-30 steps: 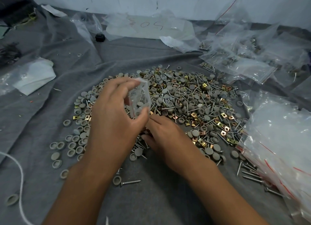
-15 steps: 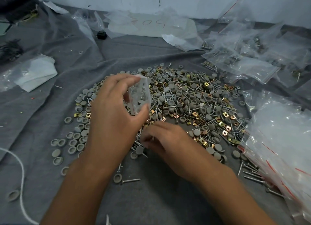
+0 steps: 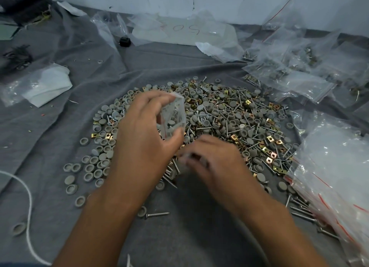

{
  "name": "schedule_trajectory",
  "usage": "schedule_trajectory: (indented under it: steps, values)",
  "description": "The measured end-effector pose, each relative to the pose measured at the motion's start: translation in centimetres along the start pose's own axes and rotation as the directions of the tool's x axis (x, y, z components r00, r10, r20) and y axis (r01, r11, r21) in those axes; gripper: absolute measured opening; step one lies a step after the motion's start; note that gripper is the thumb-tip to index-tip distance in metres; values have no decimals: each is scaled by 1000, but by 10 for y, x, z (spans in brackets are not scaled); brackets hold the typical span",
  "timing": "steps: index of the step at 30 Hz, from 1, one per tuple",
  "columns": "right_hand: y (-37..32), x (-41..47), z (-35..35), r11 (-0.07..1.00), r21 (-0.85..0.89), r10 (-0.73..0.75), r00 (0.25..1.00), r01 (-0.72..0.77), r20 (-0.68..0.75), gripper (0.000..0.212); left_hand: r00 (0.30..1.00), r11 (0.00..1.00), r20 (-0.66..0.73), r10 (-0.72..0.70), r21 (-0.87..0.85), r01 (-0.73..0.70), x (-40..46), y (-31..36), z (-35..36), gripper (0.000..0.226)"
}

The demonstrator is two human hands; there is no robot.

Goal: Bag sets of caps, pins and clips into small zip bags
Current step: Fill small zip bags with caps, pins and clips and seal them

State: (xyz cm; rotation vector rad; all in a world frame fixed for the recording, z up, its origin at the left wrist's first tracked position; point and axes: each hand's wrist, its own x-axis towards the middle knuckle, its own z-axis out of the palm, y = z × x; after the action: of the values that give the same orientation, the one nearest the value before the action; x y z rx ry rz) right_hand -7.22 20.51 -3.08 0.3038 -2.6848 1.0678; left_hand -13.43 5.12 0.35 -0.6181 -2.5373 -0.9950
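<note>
Handwriting in red marker on a clear plastic sheet (image 3: 185, 30) at 12 o'clock, seen upside down, apparently "50" plus another rounded figure; nothing else legible. Red zip lines on the filled zip bags (image 3: 299, 75) heaped at 2 o'clock and on the stack of empty bags (image 3: 337, 167) at 3 to 4 o'clock.

Left hand (image 3: 143, 139) raised over the pile's left half, thumb and curled fingers pinching a small zip bag (image 3: 173, 117) held upright, grey caps visible inside. Right hand (image 3: 215, 163) low at the pile's near edge, motion-blurred, fingers bent toward the loose pieces; impossible to tell whether anything is gripped.

Heap of grey caps (image 3: 223, 115), steel pins (image 3: 157, 214) and brass clips (image 3: 269, 160) spread at centre on a grey cloth (image 3: 179, 236). Caps thinning out toward 8 o'clock, stray pins toward 5 o'clock against the empty bags.

Open cloth at 6 o'clock between the forearms and at 10 o'clock beyond the pile. White cord (image 3: 29, 217) curling at 8 o'clock; folded white plastic (image 3: 46, 85) at 10 o'clock; small black object (image 3: 125, 41) at 11 o'clock. White wall along the far edge.
</note>
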Motion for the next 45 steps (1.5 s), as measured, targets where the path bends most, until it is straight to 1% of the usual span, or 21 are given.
schedule_trajectory:
  steps: [3, 5, 6, 9, 13, 17, 21, 24, 27, 28, 29, 31, 32, 33, 34, 36, 39, 41, 43, 44, 45]
  values:
    - [2, 2, -25, 1000, 14, 16, 947, -13, -321, 14, 998, 1000, 56, 12, 7, -13, -2, 3, 2, 54]
    - [-1, 2, -34, 998, 51, -18, 894, 45, -448, 13, 993, 999, 114, 32, 14, -33, -3, 5, 5, 56]
    - [-4, 2, -35, 995, 57, -46, 877, 83, -479, 14, 989, 999, 141, 43, 12, -45, -4, 7, 7, 57]
    - [-11, 6, -25, 992, -4, -116, 877, 129, -467, 17, 977, 997, 198, 77, -20, -75, -7, 14, 13, 54]
    - [-8, 10, -21, 996, 5, -75, 885, 87, -460, 20, 980, 997, 191, 52, -58, -41, -4, 16, 17, 49]
    - [-6, 10, -22, 997, -38, -77, 869, 67, -489, 25, 980, 999, 193, 41, -35, -35, -5, 14, 18, 54]
    - [-4, 10, -15, 993, -101, -93, 893, 54, -440, 27, 981, 997, 185, 57, -55, -47, -5, 16, 18, 49]
    - [-1, 12, -16, 999, -15, -32, 913, 28, -407, 28, 983, 997, 177, 54, -59, -44, -5, 16, 17, 53]
    - [5, 11, -18, 997, 77, 52, 902, -21, -428, 12, 987, 997, 156, 43, -67, -32, -4, 14, 11, 55]
    - [7, 10, -19, 992, 106, 109, 914, -73, -390, 10, 990, 998, 137, 29, -65, -20, -3, 13, 9, 55]
    - [9, 9, -17, 982, 119, 175, 938, -145, -299, 11, 993, 998, 115, 13, -60, -6, -2, 12, 6, 54]
    - [11, 4, -8, 968, 30, 248, 969, -248, -8, 15, 997, 999, 74, -9, -52, 13, 0, 10, 3, 53]
    - [11, 1, -2, 972, -61, 233, 965, -227, 117, 16, 998, 999, 64, -13, -51, 17, 0, 10, 2, 53]
    - [10, -2, 4, 975, -134, 204, 958, -179, 200, 18, 998, 999, 62, -16, -50, 20, 0, 10, 2, 53]
    - [7, -3, 9, 975, -174, 177, 954, -136, 241, 21, 998, 999, 63, -18, -48, 21, 0, 10, 2, 53]
    - [3, -4, 14, 976, -192, 155, 954, -106, 257, 22, 998, 999, 62, -14, -44, 17, 0, 10, 1, 53]
    - [2, -3, 10, 984, -152, 135, 953, -96, 272, 10, 998, 999, 63, -14, -34, 16, -1, 9, 0, 53]
    - [8, -1, 0, 981, -125, 174, 959, -149, 223, 3, 998, 1000, 67, -14, -27, 15, 0, 8, 0, 54]
    - [13, 1, -10, 974, -108, 210, 969, -197, 129, 5, 997, 1000, 72, -9, -23, 11, 0, 7, 0, 53]
    - [13, 2, -12, 974, -112, 208, 972, -196, 108, 3, 997, 1000, 74, -7, -24, 9, 0, 7, 0, 53]
    - [11, 2, -12, 974, -127, 201, 971, -185, 127, 9, 997, 1000, 74, -7, -26, 9, 0, 7, 0, 53]
